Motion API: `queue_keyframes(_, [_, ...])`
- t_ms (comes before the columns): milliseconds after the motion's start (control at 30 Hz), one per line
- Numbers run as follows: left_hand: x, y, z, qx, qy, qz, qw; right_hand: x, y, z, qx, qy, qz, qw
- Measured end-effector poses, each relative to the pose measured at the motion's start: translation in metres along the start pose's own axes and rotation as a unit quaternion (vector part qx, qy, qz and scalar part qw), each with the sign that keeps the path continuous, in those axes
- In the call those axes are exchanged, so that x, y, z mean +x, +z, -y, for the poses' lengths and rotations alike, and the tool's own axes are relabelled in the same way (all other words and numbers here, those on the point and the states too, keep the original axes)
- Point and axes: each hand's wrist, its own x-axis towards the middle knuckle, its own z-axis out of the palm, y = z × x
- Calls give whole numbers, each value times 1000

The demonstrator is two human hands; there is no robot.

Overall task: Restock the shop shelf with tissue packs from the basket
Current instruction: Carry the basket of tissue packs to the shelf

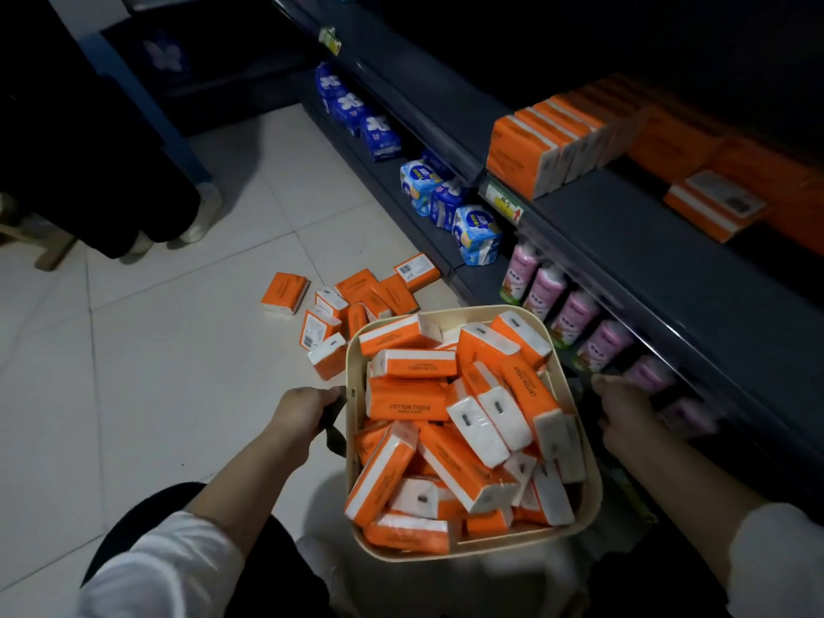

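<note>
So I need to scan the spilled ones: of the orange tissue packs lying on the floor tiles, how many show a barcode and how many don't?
Floor packs showing a barcode: 2
Floor packs showing none: 7
Total: 9, though the heap overlaps and may hide another.

This is a shop, in an aisle. A long dark metal shelf (624, 225) has several levels and carries a price label (504, 202) on its front edge. Goods of one kind stand in rows: orange tissue packs (521, 158), blue wrapped packs (475, 234) and pink containers (546, 289). The floor (178, 350) is of pale tiles.
</note>
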Motion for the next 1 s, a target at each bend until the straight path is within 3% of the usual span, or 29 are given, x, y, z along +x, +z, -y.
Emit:
queue_keyframes(300, [4, 20, 22, 35, -6, 22, 999, 17, -10, -12, -19, -10, 13, 1000])
queue_keyframes(667, [43, 14, 6, -2, 22, -12, 1000, 64, 51, 6, 19, 14, 47, 999])
queue_keyframes(1000, [56, 10, -6, 10, 22, -9, 1000, 75, 88, 31, 39, 28, 187, 981])
